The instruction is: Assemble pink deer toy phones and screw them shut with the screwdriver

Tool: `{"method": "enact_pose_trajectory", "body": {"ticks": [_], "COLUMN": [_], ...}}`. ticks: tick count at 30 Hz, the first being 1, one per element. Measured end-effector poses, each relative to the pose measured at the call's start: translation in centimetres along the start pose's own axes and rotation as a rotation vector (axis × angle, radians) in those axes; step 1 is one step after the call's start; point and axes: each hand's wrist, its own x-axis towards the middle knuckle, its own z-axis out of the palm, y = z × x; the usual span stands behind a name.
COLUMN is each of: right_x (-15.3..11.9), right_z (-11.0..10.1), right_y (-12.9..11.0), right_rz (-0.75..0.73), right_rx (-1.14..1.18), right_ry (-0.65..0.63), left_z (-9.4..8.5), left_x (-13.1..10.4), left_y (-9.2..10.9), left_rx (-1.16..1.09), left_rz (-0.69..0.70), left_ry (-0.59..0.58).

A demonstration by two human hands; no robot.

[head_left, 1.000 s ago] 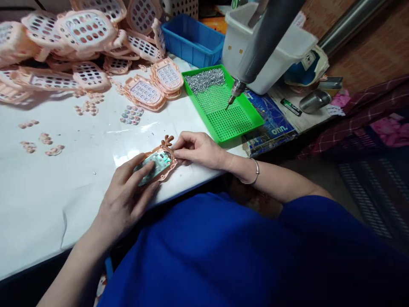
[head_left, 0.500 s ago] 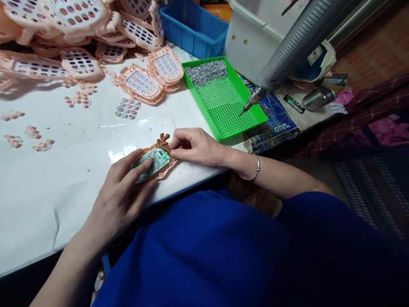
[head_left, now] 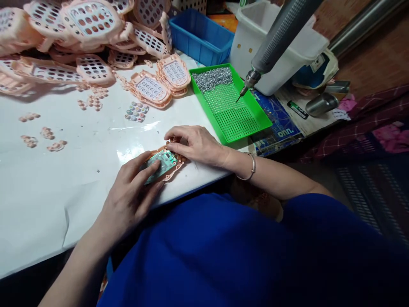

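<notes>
A green circuit board (head_left: 164, 163) lies in a pink plastic casing (head_left: 175, 171) at the table's near edge. My left hand (head_left: 132, 183) grips the casing from the left, with a finger resting on the board. At the casing's far right end, my right hand (head_left: 194, 145) curls over a brown antler-shaped part (head_left: 175, 140), which its fingers mostly cover. A bracelet circles my right wrist. Beyond my hands, a cluster of small coloured buttons (head_left: 136, 111) lies on the white table.
A green tray (head_left: 220, 128) holds screws, and a powered screwdriver (head_left: 266, 51) hangs over it. Pink casings (head_left: 92, 25) are piled at the back left. Behind the tray stand a blue bin (head_left: 201, 38) and a white bin (head_left: 271, 76). Small pink pieces (head_left: 57, 146) lie at left.
My right hand's fingers have moved over the brown part, hiding more of it. My left hand keeps its hold. The whole view has shifted slightly, and the screwdriver hangs further left over the tray.
</notes>
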Motion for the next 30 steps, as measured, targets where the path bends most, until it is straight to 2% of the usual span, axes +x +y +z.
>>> {"method": "enact_pose_trajectory", "body": {"ticks": [5, 10, 15, 18, 21, 24, 27, 30], "right_x": [0.5, 1.5, 2.0, 1.8, 1.2, 0.8, 0.7, 0.6], "right_z": [0.0, -0.6, -0.6, -0.6, -0.4, -0.1, 0.1, 0.1], "right_y": [0.1, -0.1, -0.7, -0.9, -1.0, -0.8, -0.3, 0.1], "right_rz": [0.075, 0.165, 0.182, 0.173, 0.192, 0.188, 0.159, 0.184], "right_rx": [0.149, 0.192, 0.074, -0.019, -0.096, -0.103, -0.063, 0.213], "right_ry": [-0.011, -0.123, -0.126, -0.135, -0.098, -0.062, -0.021, 0.097], "left_z": [0.0, -0.1, 0.0, 0.6, 1.4, 1.7, 1.4, 0.5], "left_x": [0.1, 0.1, -0.1, -0.4, -0.5, -0.3, -0.2, 0.1], "left_y": [-0.1, -0.3, -0.3, -0.3, -0.6, -0.9, -0.8, 0.0], "left_rx": [-0.014, -0.005, -0.009, 0.009, 0.037, 0.038, -0.063, -0.342], "left_rz": [0.025, 0.041, 0.036, 0.017, 0.036, 0.051, -0.042, -0.316], "left_ry": [0.0, 0.004, -0.003, 0.055, 0.106, 0.101, 0.108, 0.153]}}
